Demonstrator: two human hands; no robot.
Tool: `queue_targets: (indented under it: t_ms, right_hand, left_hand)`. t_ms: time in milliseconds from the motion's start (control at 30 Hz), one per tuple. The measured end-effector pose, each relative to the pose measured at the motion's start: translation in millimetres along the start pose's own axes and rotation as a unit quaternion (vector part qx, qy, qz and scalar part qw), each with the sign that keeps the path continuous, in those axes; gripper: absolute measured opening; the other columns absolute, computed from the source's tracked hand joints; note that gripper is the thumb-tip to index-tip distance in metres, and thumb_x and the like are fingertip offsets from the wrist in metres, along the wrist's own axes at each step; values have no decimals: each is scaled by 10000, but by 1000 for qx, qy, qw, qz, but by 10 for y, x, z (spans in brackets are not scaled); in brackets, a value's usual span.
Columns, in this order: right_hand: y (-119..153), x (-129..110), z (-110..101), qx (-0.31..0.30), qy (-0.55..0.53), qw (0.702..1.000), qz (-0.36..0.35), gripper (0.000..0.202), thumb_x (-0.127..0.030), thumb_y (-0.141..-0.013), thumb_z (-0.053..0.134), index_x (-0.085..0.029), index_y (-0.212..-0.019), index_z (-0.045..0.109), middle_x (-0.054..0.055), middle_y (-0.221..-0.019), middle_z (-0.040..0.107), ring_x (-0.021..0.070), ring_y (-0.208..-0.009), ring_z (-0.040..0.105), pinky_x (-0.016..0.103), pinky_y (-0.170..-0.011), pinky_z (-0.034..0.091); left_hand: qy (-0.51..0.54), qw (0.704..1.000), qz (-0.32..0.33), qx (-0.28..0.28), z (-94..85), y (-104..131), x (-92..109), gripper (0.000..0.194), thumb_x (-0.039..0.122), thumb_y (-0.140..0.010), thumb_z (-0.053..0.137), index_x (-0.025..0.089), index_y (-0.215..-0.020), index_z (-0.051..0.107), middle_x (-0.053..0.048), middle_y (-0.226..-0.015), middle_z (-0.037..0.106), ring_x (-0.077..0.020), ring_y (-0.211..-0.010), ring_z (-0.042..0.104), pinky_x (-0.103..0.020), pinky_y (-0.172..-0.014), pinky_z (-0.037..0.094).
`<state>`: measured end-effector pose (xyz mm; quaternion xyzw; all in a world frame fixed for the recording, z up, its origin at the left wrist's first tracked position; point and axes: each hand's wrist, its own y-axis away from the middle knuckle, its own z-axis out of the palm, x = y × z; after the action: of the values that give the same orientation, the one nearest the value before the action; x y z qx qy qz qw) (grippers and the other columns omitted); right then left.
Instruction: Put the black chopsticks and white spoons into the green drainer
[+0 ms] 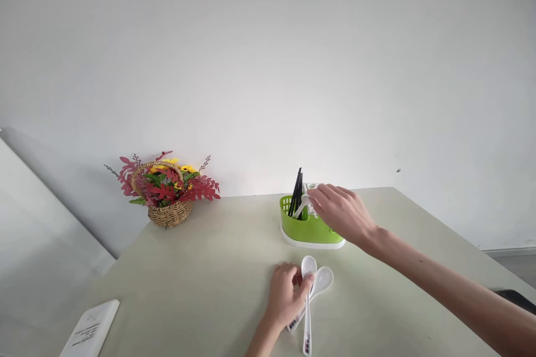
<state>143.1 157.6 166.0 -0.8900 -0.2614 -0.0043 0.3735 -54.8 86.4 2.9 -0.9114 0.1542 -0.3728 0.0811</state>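
Two white spoons lie crossed on the table, one spoon (307, 312) on top of the other spoon (324, 279). My left hand (288, 293) rests beside them, its fingers curled and its thumb against the upper spoon near the bowl. Farther back stands a green utensil holder (307, 230) on a white base, with black chopsticks (296, 192) upright in its left part. My right hand (337, 209) is over the holder's right side, fingers pinched on a white utensil (300, 207) that slants down into the holder beside the chopsticks.
A wicker basket (171, 215) of red and yellow artificial flowers stands at the back left of the table (201, 273). A white object with printed text (90, 329) lies at the front left. Something black (517, 298) shows at the right edge. A wall rises behind the table.
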Motion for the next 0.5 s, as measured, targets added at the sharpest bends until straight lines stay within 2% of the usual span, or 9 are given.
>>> queue_targets:
  t_ms: [133, 267, 400, 500]
  right_hand:
    - [-8, -111, 166, -33, -1, 998, -44, 272, -77, -1004, 439, -171, -945, 687, 49, -845, 687, 190, -805, 605, 325, -739, 372]
    - [-6, -198, 239, -56, -5, 996, -66, 285, -4, -943, 462, -178, -914, 686, 57, -841, 668, 215, -828, 590, 361, -808, 384]
    - [17, -277, 296, -63, -19, 996, -56, 223, -68, -951, 520, -183, -910, 706, 106, -976, 681, 257, -971, 588, 396, -874, 407]
    - [41, -307, 346, -61, -33, 997, -39, 180, -148, -964, 555, -172, -938, 731, 152, -1141, 670, 309, -1152, 547, 448, -966, 417]
  left_hand:
    - [1, 1000, 8, -9, 5, 3, -18, 373, 453, -951, 553, 210, -669, 552, -27, -711, 654, -187, -742, 589, -324, -796, 393]
    - [10, 1000, 4, -13, 4, 7, -12, 398, 475, -973, 510, 215, -671, 523, -29, -714, 647, -192, -740, 588, -328, -797, 386]
    - [25, 1000, -17, 0, 21, 9, -17, 453, 481, -1021, 395, 220, -655, 450, -11, -669, 589, -176, -685, 545, -319, -792, 372]
    - [71, 997, -36, 7, 33, 7, -42, 480, 511, -1028, 355, 225, -644, 391, 11, -616, 501, -158, -624, 479, -293, -704, 349]
